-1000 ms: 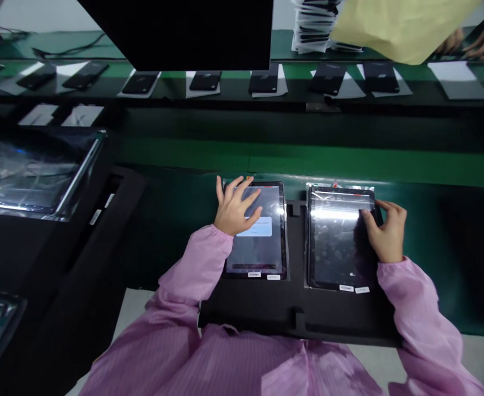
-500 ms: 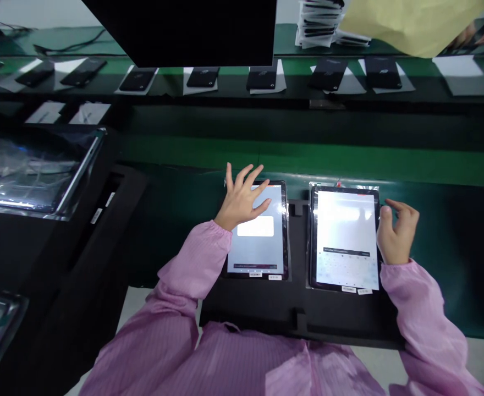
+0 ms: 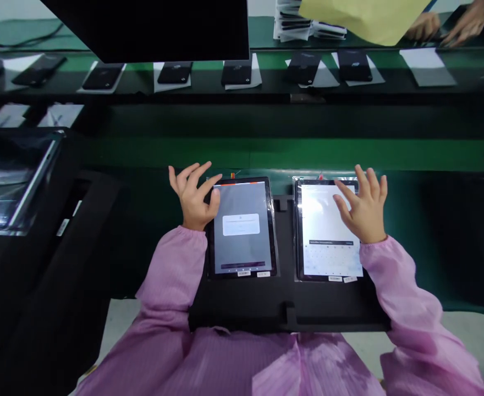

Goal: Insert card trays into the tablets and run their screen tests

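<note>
Two tablets with lit screens lie side by side on a black tray. The left tablet shows a grey screen with a white pop-up box. A white page and an on-screen keyboard fill the right tablet. My left hand hovers at the left tablet's upper left edge, fingers spread, holding nothing. Over the upper right part of the right tablet is my right hand, also spread and holding nothing. Whether its fingertips touch the glass I cannot tell.
A dark monitor overhangs the back. Several black devices on white sheets line the shelf behind, such as this black device. At the left, a film-wrapped tablet rests on a black holder. Another person's hands are at the far right back.
My left hand has moved left, off the left tablet's screen to its edge. My right hand has opened and moved from beside the right tablet over its upper part. The view has shifted rightward.
</note>
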Tool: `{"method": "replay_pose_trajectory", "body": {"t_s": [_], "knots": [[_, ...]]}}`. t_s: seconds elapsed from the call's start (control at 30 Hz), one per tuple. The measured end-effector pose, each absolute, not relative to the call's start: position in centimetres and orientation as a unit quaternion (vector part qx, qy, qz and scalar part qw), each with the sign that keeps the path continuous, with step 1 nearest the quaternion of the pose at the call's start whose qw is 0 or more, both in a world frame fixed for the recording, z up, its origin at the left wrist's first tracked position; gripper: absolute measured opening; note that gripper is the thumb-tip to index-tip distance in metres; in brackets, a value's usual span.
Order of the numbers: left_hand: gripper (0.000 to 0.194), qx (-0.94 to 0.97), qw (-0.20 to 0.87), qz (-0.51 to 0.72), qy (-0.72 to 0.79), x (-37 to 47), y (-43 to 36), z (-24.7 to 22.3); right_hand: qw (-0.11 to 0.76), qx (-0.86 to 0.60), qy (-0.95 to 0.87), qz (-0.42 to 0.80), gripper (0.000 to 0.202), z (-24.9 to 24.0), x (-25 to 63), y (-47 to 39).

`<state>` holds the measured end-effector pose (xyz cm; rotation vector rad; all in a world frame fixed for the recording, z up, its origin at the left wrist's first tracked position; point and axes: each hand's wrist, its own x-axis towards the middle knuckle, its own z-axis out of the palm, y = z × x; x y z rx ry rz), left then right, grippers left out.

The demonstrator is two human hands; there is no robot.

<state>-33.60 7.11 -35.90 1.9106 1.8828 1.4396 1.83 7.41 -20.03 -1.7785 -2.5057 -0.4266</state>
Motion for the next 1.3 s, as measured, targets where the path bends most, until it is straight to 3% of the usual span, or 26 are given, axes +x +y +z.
{"method": "replay_pose_trajectory", "body": {"t_s": [0.27, 0.43, 0.7, 1.13, 1.3], "knots": [[0.041, 0.642, 0.027, 0.459, 0.614, -33.0, 7.0, -36.7, 0.068, -0.511, -0.848, -0.124, 0.038, -19.6, 2.0, 3.4], [0.040, 0.659, 0.026, 0.445, 0.605, -33.3, 7.0, -37.3, 0.022, -0.558, -0.824, -0.099, 0.041, -20.2, 0.4, 6.0], [0.030, 0.675, 0.067, 0.487, 0.550, -33.9, 6.6, -38.0, -0.023, -0.469, -0.873, -0.133, 0.037, -21.4, -0.4, 8.5], [0.032, 0.689, 0.059, 0.458, 0.558, -34.2, 6.2, -38.0, 0.004, -0.413, -0.893, -0.179, 0.034, -22.3, 0.1, 8.8], [0.030, 0.708, 0.078, 0.439, 0.548, -34.2, 6.5, -37.8, -0.026, -0.437, -0.888, -0.140, 0.032, -21.6, -0.3, 8.3]]}}
